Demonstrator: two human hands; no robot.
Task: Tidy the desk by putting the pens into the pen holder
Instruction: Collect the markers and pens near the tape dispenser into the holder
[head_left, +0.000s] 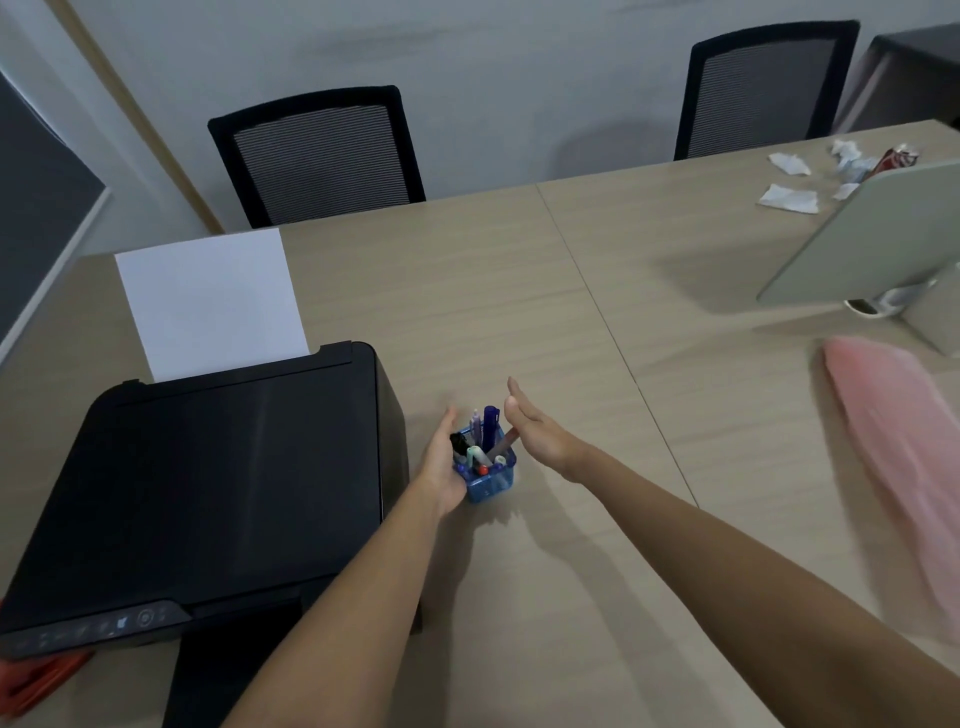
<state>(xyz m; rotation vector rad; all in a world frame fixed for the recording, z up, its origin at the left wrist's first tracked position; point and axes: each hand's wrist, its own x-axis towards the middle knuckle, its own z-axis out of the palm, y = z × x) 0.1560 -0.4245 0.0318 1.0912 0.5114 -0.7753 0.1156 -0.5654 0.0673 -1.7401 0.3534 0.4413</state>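
A small blue see-through pen holder (491, 483) stands on the wooden desk just right of the printer. Several pens (488, 431) stick up out of it, among them a tall dark blue one, a pale green one and a black one. My left hand (441, 467) rests flat against the holder's left side, fingers straight. My right hand (535, 431) hovers just to the holder's right, fingers stretched out and apart, holding nothing. I see no loose pens on the desk.
A black printer (208, 483) with a white sheet (208, 301) in its feed fills the left. A pink cloth (904, 452) lies at the right, below a tilted grey-green screen (872, 234). Crumpled paper (789, 197) sits far right. Two black chairs (322, 150) stand behind the desk.
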